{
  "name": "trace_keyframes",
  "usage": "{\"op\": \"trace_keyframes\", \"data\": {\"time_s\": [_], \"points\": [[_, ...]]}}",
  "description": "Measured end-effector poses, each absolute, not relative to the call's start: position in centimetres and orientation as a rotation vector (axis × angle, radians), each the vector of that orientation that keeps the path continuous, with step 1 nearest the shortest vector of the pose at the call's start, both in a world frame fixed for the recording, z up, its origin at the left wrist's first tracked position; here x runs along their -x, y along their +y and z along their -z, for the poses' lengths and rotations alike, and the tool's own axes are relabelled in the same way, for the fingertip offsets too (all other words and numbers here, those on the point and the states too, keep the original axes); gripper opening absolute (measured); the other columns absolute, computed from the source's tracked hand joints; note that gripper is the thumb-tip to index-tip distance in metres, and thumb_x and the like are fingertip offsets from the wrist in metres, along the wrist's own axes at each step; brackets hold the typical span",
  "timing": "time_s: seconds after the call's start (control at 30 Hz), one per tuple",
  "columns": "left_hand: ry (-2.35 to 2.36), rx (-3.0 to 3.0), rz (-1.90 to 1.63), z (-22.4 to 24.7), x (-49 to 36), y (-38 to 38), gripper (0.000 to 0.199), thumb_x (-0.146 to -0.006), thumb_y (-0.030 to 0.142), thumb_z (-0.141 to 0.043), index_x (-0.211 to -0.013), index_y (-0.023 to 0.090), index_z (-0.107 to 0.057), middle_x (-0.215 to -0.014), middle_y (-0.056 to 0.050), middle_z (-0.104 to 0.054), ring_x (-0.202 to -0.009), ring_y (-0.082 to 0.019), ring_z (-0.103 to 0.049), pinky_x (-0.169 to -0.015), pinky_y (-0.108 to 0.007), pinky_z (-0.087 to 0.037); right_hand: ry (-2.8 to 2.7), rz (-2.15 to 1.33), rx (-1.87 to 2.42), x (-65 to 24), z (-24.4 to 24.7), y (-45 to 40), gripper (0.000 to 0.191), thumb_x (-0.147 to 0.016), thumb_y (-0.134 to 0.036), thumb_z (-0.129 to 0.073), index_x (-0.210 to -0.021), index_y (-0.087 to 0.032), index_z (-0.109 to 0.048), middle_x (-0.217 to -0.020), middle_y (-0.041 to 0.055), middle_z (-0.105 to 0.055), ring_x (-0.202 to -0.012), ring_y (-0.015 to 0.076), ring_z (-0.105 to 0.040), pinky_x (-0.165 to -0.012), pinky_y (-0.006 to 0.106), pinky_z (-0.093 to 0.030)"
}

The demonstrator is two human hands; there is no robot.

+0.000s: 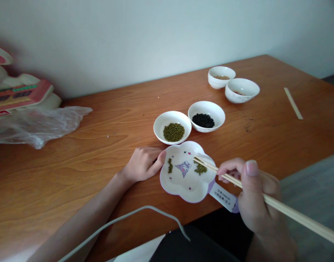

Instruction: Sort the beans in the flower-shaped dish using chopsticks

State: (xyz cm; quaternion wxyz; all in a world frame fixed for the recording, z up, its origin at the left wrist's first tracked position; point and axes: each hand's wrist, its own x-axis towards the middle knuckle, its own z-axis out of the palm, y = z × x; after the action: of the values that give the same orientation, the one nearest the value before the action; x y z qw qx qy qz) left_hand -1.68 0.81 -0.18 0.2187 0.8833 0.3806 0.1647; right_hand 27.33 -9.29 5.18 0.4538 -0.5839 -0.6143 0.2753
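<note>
Between my hands lies a white flower-shaped plate (180,188) with a purple edge, a cartoon print and a labelled handle. My left hand (145,163) is closed at its left rim, thumb pressed on the edge, the other fingers curled and partly hidden. A pair of wooden chopsticks (295,215) is gripped in my right hand (258,198). Their tips are together at a small heap of green mung beans (201,169) on the plate's right side; whether a bean is pinched I cannot tell. Another short line of mung beans (170,166) sits near the left rim.
Behind the plate stand a bowl of mung beans (172,115) and a bowl of black beans (206,105). Two more white bowls (217,83) (239,97) are farther back. A paper strip (293,103) lies right, a plastic bag (44,125) left. A pale cable (139,209) crosses the foreground.
</note>
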Motion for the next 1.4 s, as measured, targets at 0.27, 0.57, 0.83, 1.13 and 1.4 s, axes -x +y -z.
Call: {"op": "trace_keyframes", "data": {"time_s": [0.27, 0.57, 0.83, 1.13, 1.4], "points": [[1.081, -2.439, -0.447, 0.2, 1.7, 0.9, 0.046, -0.11, 0.035, -0.033, -0.07, 0.018, -0.049, -0.067, -0.001, -0.056, -0.059, -0.011, -0.048, -0.061, -0.026, -0.035, -1.405, -0.699, 1.513, -26.6, -5.7, -9.4, 0.055, -0.111, -0.05, -0.033, -0.081, -0.024, -0.071, -0.067, -0.0004, -0.071, -0.059, 0.0116, -0.067, -0.053, 0.026, -0.047], [1.061, -2.431, -0.449, 0.1, 1.6, 0.8, 0.047, -0.111, 0.036, -0.032, -0.072, 0.017, -0.049, -0.067, 0.0, -0.056, -0.06, -0.011, -0.049, -0.063, -0.025, -0.036, -1.472, -0.701, 1.508, -27.1, -5.1, -9.2, 0.054, -0.112, -0.05, -0.033, -0.085, -0.024, -0.072, -0.072, -0.0004, -0.072, -0.063, 0.0114, -0.068, -0.058, 0.024, -0.049], [1.065, -2.424, -0.447, 0.0, 1.6, 0.7, 0.047, -0.111, 0.036, -0.032, -0.072, 0.017, -0.05, -0.068, -0.001, -0.057, -0.061, -0.011, -0.049, -0.063, -0.025, -0.037, -1.478, -0.691, 1.5, -27.1, -4.8, -9.1, 0.053, -0.112, -0.047, -0.034, -0.083, -0.024, -0.071, -0.072, -0.002, -0.071, -0.064, 0.0097, -0.066, -0.057, 0.024, -0.047], [1.067, -2.434, -0.454, 0.2, 1.6, 0.8, 0.047, -0.111, 0.036, -0.032, -0.071, 0.017, -0.049, -0.067, 0.0, -0.056, -0.06, -0.01, -0.048, -0.062, -0.026, -0.036, -1.47, -0.657, 1.532, -26.8, -5.0, -8.9, 0.06, -0.113, -0.048, -0.03, -0.08, -0.022, -0.073, -0.07, 0.0, -0.072, -0.065, 0.0111, -0.068, -0.059, 0.024, -0.049], [1.067, -2.428, -0.452, 0.1, 1.5, 0.8, 0.047, -0.111, 0.036, -0.032, -0.072, 0.017, -0.05, -0.068, 0.0, -0.057, -0.06, -0.01, -0.049, -0.062, -0.025, -0.036, -1.275, -0.577, 1.459, -25.9, -4.8, -9.0, 0.072, -0.108, -0.058, -0.029, -0.065, -0.021, -0.072, -0.06, 0.0045, -0.07, -0.057, 0.0163, -0.066, -0.05, 0.03, -0.042]]}}
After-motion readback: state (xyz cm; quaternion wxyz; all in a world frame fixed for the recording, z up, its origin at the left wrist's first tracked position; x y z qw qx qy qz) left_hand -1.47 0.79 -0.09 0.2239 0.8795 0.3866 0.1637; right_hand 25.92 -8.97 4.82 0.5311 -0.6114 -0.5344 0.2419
